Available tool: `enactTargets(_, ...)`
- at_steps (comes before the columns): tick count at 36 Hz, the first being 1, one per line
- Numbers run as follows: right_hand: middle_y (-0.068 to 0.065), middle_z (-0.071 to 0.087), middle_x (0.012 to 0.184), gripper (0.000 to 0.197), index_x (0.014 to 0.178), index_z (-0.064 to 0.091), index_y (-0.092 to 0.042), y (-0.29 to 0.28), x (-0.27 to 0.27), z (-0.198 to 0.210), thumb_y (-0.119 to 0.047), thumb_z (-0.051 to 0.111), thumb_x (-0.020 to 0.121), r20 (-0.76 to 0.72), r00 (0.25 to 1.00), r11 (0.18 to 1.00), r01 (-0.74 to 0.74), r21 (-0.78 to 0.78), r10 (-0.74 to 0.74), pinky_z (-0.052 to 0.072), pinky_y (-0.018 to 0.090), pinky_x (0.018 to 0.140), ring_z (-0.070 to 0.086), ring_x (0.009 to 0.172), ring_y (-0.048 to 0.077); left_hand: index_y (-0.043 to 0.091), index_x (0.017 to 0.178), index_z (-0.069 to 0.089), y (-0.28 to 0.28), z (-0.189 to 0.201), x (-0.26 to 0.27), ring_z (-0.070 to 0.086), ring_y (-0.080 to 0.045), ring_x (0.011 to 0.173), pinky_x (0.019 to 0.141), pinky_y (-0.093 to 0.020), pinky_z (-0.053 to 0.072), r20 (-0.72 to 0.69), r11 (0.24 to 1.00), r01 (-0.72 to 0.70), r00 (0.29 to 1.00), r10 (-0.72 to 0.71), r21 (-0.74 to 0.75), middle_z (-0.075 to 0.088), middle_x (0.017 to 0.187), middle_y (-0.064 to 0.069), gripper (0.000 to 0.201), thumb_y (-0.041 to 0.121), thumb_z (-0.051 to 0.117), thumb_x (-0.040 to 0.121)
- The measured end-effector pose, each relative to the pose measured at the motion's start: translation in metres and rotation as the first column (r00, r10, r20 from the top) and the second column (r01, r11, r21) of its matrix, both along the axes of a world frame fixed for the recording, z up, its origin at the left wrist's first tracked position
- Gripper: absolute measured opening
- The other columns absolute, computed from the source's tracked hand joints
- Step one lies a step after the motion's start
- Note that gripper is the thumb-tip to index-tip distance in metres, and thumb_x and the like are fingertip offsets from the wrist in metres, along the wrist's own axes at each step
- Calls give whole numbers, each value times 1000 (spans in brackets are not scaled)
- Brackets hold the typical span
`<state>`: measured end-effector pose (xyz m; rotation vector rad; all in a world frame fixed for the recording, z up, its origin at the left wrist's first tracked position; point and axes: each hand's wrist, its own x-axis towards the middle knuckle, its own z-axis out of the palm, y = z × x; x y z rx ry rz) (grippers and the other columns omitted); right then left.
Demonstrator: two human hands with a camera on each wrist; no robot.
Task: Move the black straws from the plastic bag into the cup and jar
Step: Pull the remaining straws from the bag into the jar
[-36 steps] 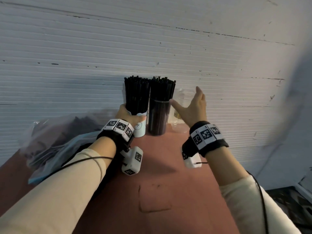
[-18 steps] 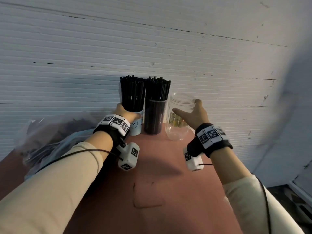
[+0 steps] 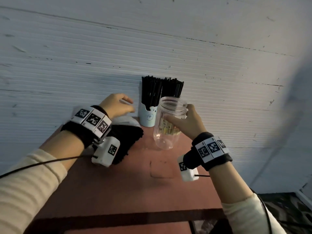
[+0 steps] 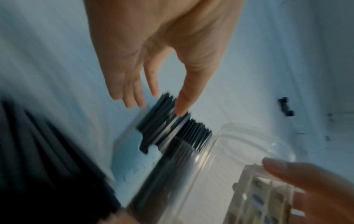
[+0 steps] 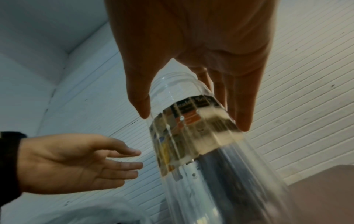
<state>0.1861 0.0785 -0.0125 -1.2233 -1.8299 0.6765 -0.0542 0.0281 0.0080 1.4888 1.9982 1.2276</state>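
My right hand (image 3: 179, 114) grips an empty clear jar (image 3: 168, 125) by its upper part and holds it tilted in front of the wall; thumb and fingers (image 5: 243, 121) wrap the jar (image 5: 191, 133). Behind it a pale blue cup (image 3: 148, 117) and a second clear container, mostly hidden, stand packed with black straws (image 3: 152, 92). My left hand (image 3: 130, 105) hovers open left of the cup, holding nothing; its straight fingers (image 4: 134, 97) show above the straws (image 4: 164, 121). A plastic bag of black straws (image 3: 130, 135) lies under my left wrist.
The reddish-brown table (image 3: 135, 183) runs up to a white ribbed wall (image 3: 152, 48). Its right edge drops to a dark floor (image 3: 287, 208). The cup and containers stand against the wall at the table's far end.
My left hand let go of the cup and drew back to the left, open. My right hand closed round the clear jar and pulled it away from the wall, tilting it.
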Motion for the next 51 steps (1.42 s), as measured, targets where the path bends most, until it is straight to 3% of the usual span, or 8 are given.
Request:
enactTargets(5, -3, 55, 106, 72, 125, 41, -10, -11, -9, 2, -42, 79, 74, 5, 1000, 999, -25, -26, 25, 44, 26, 77, 56, 95, 14, 33, 85, 63, -46, -13, -36, 65, -26, 96, 93, -41, 51, -200, 995, 41, 978, -58, -91, 69, 94, -5, 29, 15, 82, 73)
enactTargets(12, 3, 56, 110, 78, 130, 35, -6, -21, -14, 3, -43, 77, 76, 73, 997, 998, -22, -51, 26, 42, 26, 77, 55, 98, 17, 24, 115, 64, -70, -30, -53, 54, -21, 116, 102, -37, 43, -306, 973, 119, 936, -176, -196, 58, 115, -5, 43, 5, 76, 78)
enactTargets(17, 17, 25, 150, 114, 149, 12, -4, -32, -12, 4, -56, 76, 70, 157, 986, 997, 38, 65, -48, 32, 37, 111, 30, 138, 29, 34, 104, 60, -78, -31, -57, 61, -20, 100, 89, -34, 49, -342, 981, 112, 926, -162, -161, 60, 113, -1, 37, 3, 63, 84)
enactTargets(25, 6, 53, 102, 20, 96, 61, -9, -59, -50, 11, -24, 65, 84, 129, 991, 755, -71, 652, -18, 33, 22, 83, 47, 96, 18, 35, 73, 62, -84, -22, -68, 59, -20, 78, 69, -26, 38, -405, 986, 85, 904, -136, -142, 68, 88, -9, 42, -5, 51, 79)
enactTargets(35, 13, 69, 94, 31, 92, 67, -6, -70, -156, -2, -25, 43, 98, 668, 682, 850, -507, 141, 296, 47, 33, 77, 59, 81, 27, 26, 110, 73, -81, -9, -69, 61, -21, 115, 95, -25, 46, -332, 997, 69, 941, -70, -15, 65, 128, -1, 36, 2, 55, 90)
enactTargets(40, 11, 62, 119, 38, 122, 60, -7, -61, -183, -11, -31, 40, 101, 798, 535, 871, -491, 25, 279, 38, 29, 87, 56, 110, 26, 31, 111, 73, -77, -3, -72, 65, -12, 78, 77, -25, 53, -315, 999, 48, 948, -42, 13, 62, 132, 3, 41, 3, 52, 90)
enactTargets(45, 10, 53, 135, 50, 139, 45, -16, -49, -197, -22, -39, 51, 95, 847, 470, 871, -491, 16, 249, 37, 39, 105, 47, 125, 28, 26, 114, 72, -75, -5, -76, 63, -15, 87, 51, -3, 39, -313, 998, 61, 948, -54, 10, 63, 130, 5, 34, 5, 55, 93)
enactTargets(51, 12, 46, 135, 48, 136, 51, -26, -43, -197, -30, -25, 62, 89, 774, 530, 869, -492, -53, 347, 42, 35, 95, 48, 120, 31, 34, 109, 73, -76, -11, -85, 63, -10, 108, 98, -28, 49, -250, 994, 114, 962, -111, -2, 63, 130, 10, 32, 10, 61, 91)
